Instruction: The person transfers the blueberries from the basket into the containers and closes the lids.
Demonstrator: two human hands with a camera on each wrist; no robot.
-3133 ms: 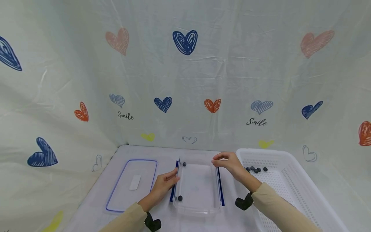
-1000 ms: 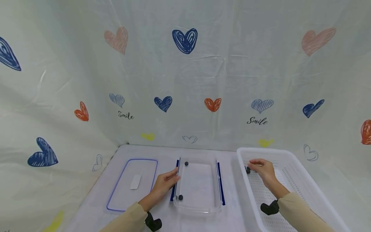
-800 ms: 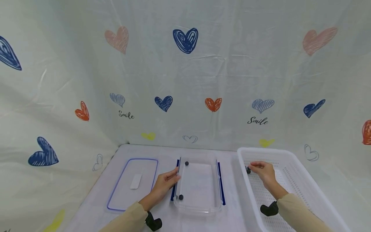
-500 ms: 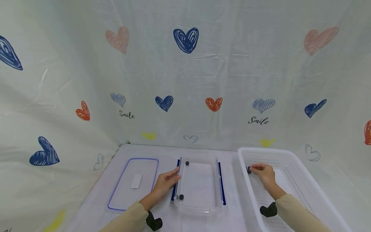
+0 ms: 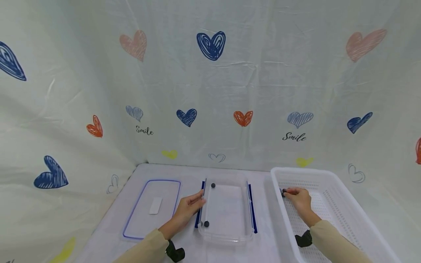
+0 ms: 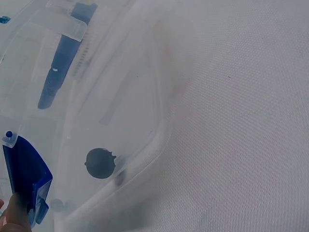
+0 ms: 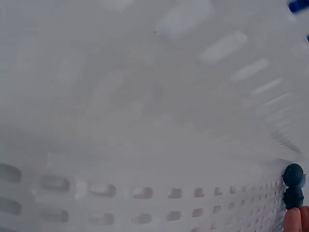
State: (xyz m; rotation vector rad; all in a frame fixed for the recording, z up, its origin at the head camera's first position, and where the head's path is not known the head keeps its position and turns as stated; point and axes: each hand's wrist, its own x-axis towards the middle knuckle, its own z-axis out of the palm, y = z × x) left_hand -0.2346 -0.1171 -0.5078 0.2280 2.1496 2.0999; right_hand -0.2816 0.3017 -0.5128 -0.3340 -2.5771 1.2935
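In the head view, my left hand [image 5: 188,209] grips the left side of a clear plastic box [image 5: 227,239], its fingers at the blue side clip [image 6: 26,169]. Two dark blueberries lie in the box: one blueberry [image 5: 213,185] at the far left corner, another blueberry [image 5: 206,224] at the near left. My right hand [image 5: 300,201] is inside the white basket [image 5: 353,204], fingers bent and fingertips against the blueberries [image 7: 293,175] by its left wall. Whether a berry is pinched between those fingertips is hidden.
A clear lid [image 5: 136,204] with a blue rim lies left of the box, bearing a white rectangular piece [image 5: 155,205]. Both stand on a white-covered table [image 5: 266,219]. Behind hangs a pale curtain [image 5: 263,87] printed with hearts.
My right hand has gone from above the box's far right corner into the basket, then lowered towards the blueberries. Fewer berries show there now. My left hand stays on the box.
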